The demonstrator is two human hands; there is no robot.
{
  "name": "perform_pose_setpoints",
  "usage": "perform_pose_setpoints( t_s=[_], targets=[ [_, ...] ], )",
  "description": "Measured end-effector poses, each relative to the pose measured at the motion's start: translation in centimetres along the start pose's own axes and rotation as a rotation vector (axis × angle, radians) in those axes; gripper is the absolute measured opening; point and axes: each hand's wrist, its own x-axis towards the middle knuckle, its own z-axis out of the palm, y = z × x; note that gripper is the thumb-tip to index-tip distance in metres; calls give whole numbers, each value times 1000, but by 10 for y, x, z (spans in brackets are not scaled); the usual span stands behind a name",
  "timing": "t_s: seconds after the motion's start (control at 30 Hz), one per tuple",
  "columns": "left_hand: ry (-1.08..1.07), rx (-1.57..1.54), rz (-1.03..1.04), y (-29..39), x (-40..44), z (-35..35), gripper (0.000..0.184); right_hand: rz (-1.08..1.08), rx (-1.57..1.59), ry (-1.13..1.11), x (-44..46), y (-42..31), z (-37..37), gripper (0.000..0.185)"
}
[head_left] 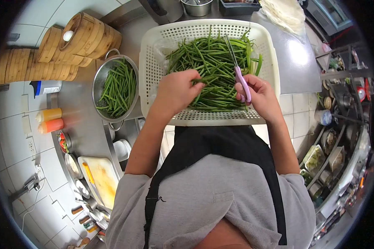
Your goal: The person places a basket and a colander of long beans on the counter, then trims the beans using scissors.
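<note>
Nearest me: cutting board [99,180] on the near L w/ an orange-handled knife [88,172] on it, well apart from the hands. Person's black apron [226,139] is right up by the near rim of the white basket [220,123], so v. little room that side; basket looks to stick out past the tabletop [297,76] edge.

L hand [174,91]: grip pinched closed on a few green beans [202,79], held over the basket. R hand [259,99]: grip closed round the handles of pink scissors [242,83], blades pointing far, over the pile; can't tell exactly how wide they're parted.

Rest of the beans [212,93] lie tangled in the basket, mostly crosswise. Prob. light, fairly firm but bendy, may snap if forced, poss. a bit slick if damp. Best held mid-length in a small bunch, tips free, fingers clear of the blades. Tangling could drag extras along.

Just L of the basket, metal bowl [96,97] w/ more beans [118,91]; its handles stick out near & far, the main snag there. Farther L, bamboo steamers [85,37] stacked. Far side: metal pot [197,8] behind the basket, white sheet [284,16] far R, prob. plastic.
</note>
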Motion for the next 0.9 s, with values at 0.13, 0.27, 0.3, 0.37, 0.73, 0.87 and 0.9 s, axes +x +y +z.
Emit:
perform_pose_setpoints(
  t_s=[0.13, 0.27, 0.3, 0.37, 0.73, 0.87, 0.9],
  targets=[
    [104, -200, -49, -3, 3, -16, 31, 20, -39, -70, 0, -5, -1, 25],
    [79, -259, -84, -1, 5, -16, 34, -11, -52, -147, 1, 0, -2, 24],
    [66, -279, -95, 1, 5, -15, 35, -11, -53, -144, 1, -1, -2, 24],
    [64, -218, -100, 7, 6, -17, 36, 6, -38, -113, 0, -3, 0, 25],
    [137, -325, -87, 4, 9, -8, 38, -56, -223, -99, 0, 5, 1, 32],
    [99, -306, -84, 11, 7, -8, 37, -65, -267, -118, -1, 4, 1, 34],
    [45, -291, -78, 13, 6, -8, 37, -80, -277, -110, -1, 4, 1, 34]
  ],
)
